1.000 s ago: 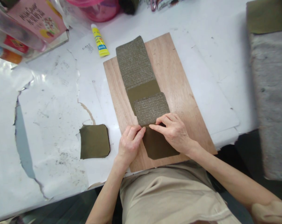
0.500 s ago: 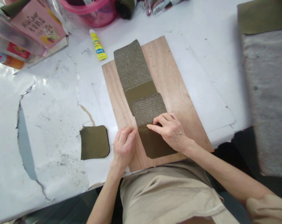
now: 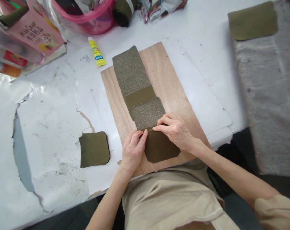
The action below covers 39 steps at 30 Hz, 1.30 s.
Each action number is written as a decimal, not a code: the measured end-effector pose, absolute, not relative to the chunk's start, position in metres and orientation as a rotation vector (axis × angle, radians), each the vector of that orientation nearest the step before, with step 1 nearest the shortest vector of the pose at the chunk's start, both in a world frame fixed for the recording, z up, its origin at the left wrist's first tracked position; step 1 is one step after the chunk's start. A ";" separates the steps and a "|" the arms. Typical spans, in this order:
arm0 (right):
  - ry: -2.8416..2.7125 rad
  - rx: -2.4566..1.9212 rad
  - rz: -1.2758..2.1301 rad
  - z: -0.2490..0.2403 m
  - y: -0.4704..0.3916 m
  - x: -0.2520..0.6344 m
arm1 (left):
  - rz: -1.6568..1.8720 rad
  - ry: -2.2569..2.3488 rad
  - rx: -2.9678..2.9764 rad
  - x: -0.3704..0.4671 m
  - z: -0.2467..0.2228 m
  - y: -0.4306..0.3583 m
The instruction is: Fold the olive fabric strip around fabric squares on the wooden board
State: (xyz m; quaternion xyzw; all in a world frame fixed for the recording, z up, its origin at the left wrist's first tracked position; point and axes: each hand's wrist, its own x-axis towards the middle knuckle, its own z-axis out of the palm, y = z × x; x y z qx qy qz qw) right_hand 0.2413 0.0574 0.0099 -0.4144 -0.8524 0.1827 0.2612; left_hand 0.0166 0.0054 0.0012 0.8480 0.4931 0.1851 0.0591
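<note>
A long olive strip (image 3: 140,95) lies on a wooden board (image 3: 173,92), with rough, ribbed grey-green sections and smooth bands. At its near end is a smooth dark olive panel (image 3: 160,148) with cut corners. My left hand (image 3: 134,148) has curled fingers, thumb and forefinger pinched at the seam between the panel and the ribbed section. Just to the right, my right hand (image 3: 175,131) is closed too, its fingertips gripping the same seam. The fingertips nearly meet. To the left lies a small stack of olive squares (image 3: 95,149) with clipped corners.
A yellow glue tube (image 3: 97,52) lies beyond the board. At the back are a pink basket (image 3: 87,20), a dark olive roll (image 3: 124,12) and a pink box (image 3: 36,32). On the right, a grey padded surface (image 3: 267,95) carries an olive sheet (image 3: 254,20). The white table covering is torn at left.
My left hand has moved right and up from the board's edge onto the seam beside my right hand. My right hand stays at the seam. The whole view has shifted slightly.
</note>
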 end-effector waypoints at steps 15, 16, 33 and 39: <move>-2.321 -1.134 0.416 0.007 0.054 0.245 | 0.375 1.493 2.750 0.017 0.004 0.005; -2.325 -1.132 0.420 0.007 0.054 0.246 | 0.336 1.476 2.771 0.018 0.006 0.006; -2.280 -1.168 0.531 0.012 0.056 0.273 | 0.061 1.386 2.872 0.026 0.020 0.012; -2.302 -1.190 0.502 0.014 0.055 0.274 | -0.025 1.330 2.891 0.029 0.025 0.015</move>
